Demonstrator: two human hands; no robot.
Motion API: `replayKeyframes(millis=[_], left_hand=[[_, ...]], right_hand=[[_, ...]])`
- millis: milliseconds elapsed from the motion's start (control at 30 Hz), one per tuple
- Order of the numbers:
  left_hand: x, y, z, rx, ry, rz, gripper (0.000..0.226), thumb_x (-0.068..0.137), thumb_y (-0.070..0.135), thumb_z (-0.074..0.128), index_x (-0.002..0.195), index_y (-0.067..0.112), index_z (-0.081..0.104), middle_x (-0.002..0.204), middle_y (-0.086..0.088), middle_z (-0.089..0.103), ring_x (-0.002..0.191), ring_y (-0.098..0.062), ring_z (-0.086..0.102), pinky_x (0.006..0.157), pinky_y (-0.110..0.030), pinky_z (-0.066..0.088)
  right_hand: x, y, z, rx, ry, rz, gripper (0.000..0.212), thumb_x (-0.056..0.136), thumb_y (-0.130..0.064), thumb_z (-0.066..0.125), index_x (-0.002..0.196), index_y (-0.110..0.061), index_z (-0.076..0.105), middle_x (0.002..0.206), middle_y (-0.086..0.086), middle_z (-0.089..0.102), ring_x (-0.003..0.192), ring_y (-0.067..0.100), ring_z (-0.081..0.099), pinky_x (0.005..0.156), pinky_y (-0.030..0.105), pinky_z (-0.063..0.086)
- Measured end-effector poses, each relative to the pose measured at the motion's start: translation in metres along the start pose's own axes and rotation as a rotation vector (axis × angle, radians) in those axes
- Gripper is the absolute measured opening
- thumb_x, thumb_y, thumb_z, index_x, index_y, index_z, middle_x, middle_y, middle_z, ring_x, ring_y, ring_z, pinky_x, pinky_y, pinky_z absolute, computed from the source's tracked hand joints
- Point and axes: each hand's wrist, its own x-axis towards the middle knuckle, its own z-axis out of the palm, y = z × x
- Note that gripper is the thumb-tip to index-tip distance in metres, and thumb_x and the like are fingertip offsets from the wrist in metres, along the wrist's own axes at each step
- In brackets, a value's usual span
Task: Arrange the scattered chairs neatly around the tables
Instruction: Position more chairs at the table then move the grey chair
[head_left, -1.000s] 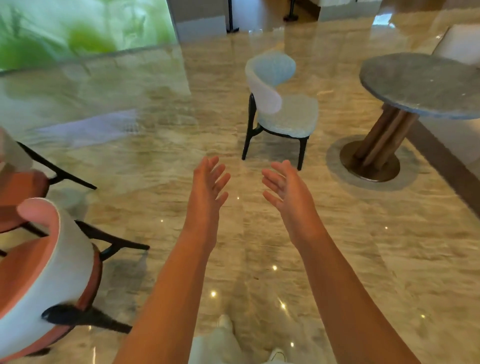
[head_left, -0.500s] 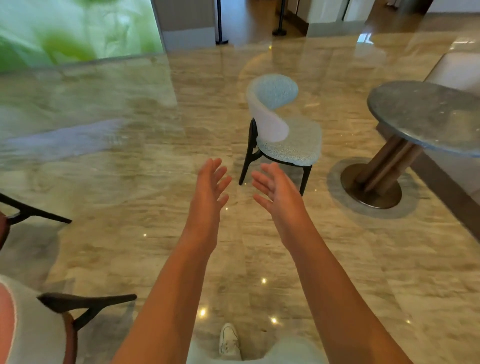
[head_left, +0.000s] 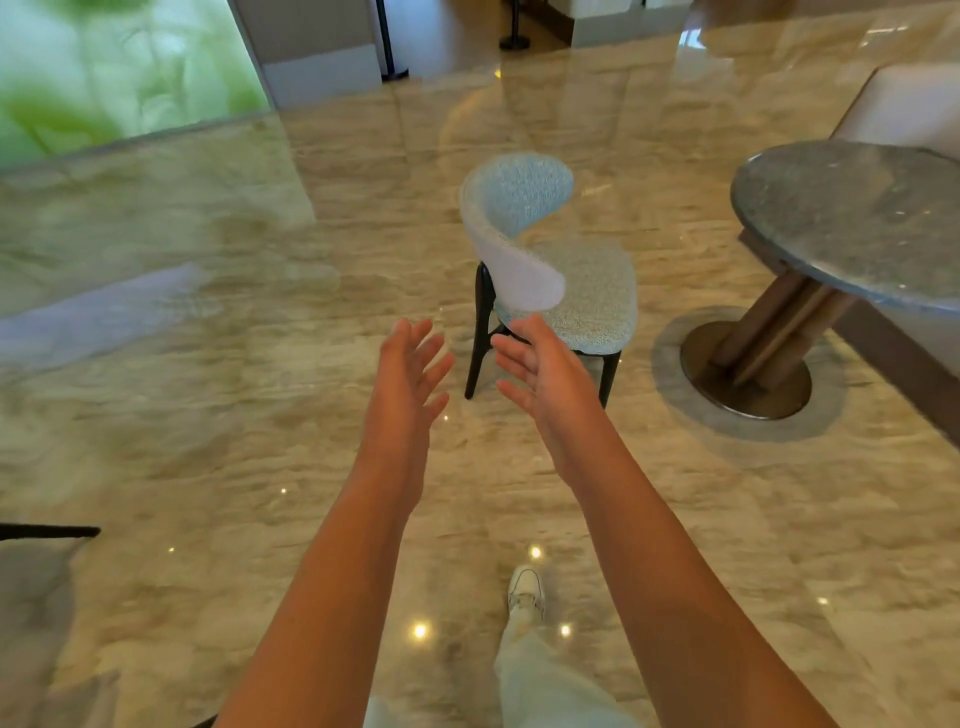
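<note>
A pale blue upholstered chair (head_left: 561, 270) with a curved white-backed rest and black legs stands alone on the marble floor, its seat turned toward the round grey stone table (head_left: 857, 218) on the right. Both my arms reach forward. My left hand (head_left: 408, 384) has straight, spread fingers and holds nothing, just left of the chair's front leg. My right hand (head_left: 545, 374) is also open and empty, overlapping the chair's seat edge in the image; I cannot tell if it touches it.
The table stands on a wooden pedestal with a round metal base (head_left: 748, 369). A white seat (head_left: 914, 109) is behind the table. A black chair leg (head_left: 47, 531) pokes in at the left edge. A glass wall (head_left: 104, 73) and stanchion bases (head_left: 514, 42) lie far ahead.
I have walked closer to the blue chair, which now looks larger and nearer my hands. The orange chairs on the left have slid out of view. Both hands stay open.
</note>
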Motion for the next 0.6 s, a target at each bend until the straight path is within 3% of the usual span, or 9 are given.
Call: replayKeyframes(millis=[367, 600], left_hand=[[0.156, 0.043, 0.070, 0.007, 0.009, 0.000, 0.052, 0.104, 0.054, 0.032, 0.142, 0.026, 0.054, 0.142, 0.003, 0.059, 0.125, -0.012, 0.060, 0.115, -0.045, 0.039], [0.226, 0.059, 0.074, 0.007, 0.009, -0.024, 0.052, 0.104, 0.055, 0.033, 0.141, 0.026, 0.055, 0.140, 0.004, 0.060, 0.124, -0.012, 0.060, 0.114, -0.045, 0.040]], right_hand=[[0.170, -0.065, -0.003, 0.001, -0.027, 0.016, 0.050, 0.106, -0.043, 0.039, 0.145, -0.013, 0.048, 0.137, 0.004, 0.060, 0.125, 0.014, 0.057, 0.110, 0.041, 0.045], [0.236, -0.085, 0.005, 0.011, -0.032, 0.046, 0.050, 0.106, -0.043, 0.038, 0.145, -0.013, 0.047, 0.139, 0.005, 0.060, 0.125, 0.014, 0.057, 0.109, 0.038, 0.046]])
